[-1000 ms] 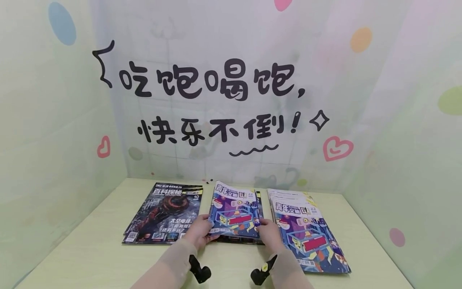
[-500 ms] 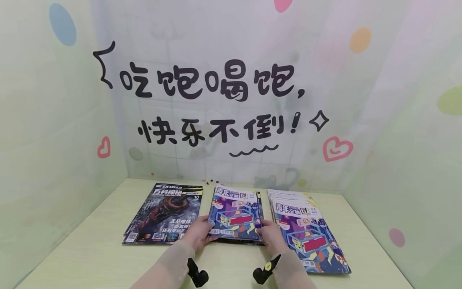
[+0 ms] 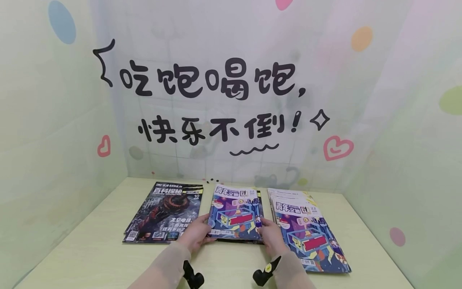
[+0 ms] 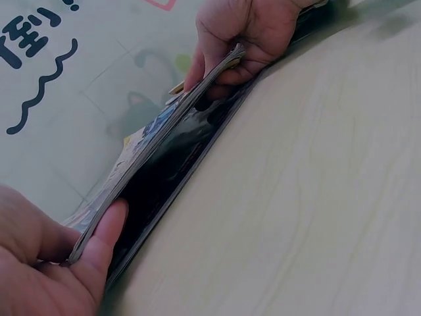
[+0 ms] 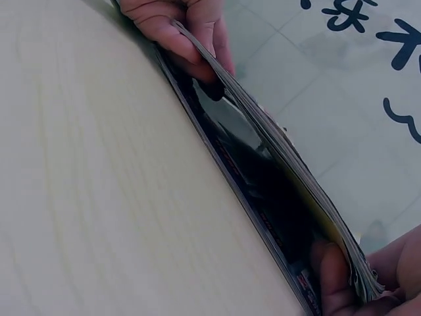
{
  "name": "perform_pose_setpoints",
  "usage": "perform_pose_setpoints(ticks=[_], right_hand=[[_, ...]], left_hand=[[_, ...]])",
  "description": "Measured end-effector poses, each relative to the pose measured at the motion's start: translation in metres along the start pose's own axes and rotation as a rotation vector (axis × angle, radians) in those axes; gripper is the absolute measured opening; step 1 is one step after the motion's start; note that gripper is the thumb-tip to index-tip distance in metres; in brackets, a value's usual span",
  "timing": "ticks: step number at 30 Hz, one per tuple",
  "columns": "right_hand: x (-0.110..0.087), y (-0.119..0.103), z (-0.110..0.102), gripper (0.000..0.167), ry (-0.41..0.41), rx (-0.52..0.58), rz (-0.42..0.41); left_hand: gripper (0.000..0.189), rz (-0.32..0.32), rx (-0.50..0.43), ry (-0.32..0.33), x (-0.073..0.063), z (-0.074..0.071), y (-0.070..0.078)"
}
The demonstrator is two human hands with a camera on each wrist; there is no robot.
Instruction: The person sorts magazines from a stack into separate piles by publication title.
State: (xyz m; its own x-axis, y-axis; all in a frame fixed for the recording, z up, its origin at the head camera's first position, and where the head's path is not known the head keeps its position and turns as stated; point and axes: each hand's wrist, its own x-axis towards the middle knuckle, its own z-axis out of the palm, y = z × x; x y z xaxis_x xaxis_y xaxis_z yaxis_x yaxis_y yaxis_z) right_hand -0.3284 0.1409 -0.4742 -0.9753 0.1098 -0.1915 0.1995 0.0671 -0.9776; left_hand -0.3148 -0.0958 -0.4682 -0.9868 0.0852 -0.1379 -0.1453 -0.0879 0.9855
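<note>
Both hands hold a magazine (image 3: 236, 214) with a purple, blue and white cover at the middle of the table. My left hand (image 3: 196, 233) grips its left edge near the lower corner, and my right hand (image 3: 271, 236) grips the right edge opposite. In both wrist views the fingers curl under it. Directly below lies a dark, glossy-covered magazine (image 5: 263, 184), and a gap shows between the two along the near edge. From the head view, most of that dark cover is hidden by the held magazine.
On the left sits a stack of dark magazines (image 3: 169, 212). A fanned stack of purple magazines (image 3: 312, 237) lies at the right, close to my right hand. Printed fabric walls (image 3: 223, 160) enclose the pale wooden table (image 3: 83, 249) at the back and both sides.
Both hands have lowered the purple magazine slightly toward the dark one, and its far edge has come down. The stacks on either side stay put.
</note>
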Motion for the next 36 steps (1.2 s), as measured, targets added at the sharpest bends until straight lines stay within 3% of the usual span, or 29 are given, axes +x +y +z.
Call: perform_pose_setpoints(ticks=[9, 16, 20, 25, 30, 36], right_hand=[[-0.009, -0.007, -0.004, 0.054, -0.010, 0.032, -0.078], [-0.022, -0.020, -0.023, 0.054, -0.023, 0.118, -0.074], [-0.030, -0.023, -0.040, 0.053, 0.005, 0.109, -0.051], [-0.040, -0.023, -0.073, 0.054, 0.025, 0.106, -0.019], [-0.049, -0.019, -0.110, 0.057, 0.026, 0.114, -0.013], [-0.060, -0.017, -0.153, 0.058, 0.043, 0.079, 0.062]], left_hand=[[0.069, 0.012, -0.044, 0.015, -0.013, 0.006, 0.006], [0.068, 0.016, -0.083, -0.029, -0.021, 0.017, 0.015], [0.071, 0.013, -0.118, -0.072, -0.028, 0.028, 0.016], [0.071, 0.021, -0.143, -0.136, -0.037, 0.054, 0.014], [0.067, 0.019, -0.179, -0.153, -0.046, 0.090, 0.007], [0.065, -0.014, -0.242, -0.182, -0.057, 0.132, 0.000]])
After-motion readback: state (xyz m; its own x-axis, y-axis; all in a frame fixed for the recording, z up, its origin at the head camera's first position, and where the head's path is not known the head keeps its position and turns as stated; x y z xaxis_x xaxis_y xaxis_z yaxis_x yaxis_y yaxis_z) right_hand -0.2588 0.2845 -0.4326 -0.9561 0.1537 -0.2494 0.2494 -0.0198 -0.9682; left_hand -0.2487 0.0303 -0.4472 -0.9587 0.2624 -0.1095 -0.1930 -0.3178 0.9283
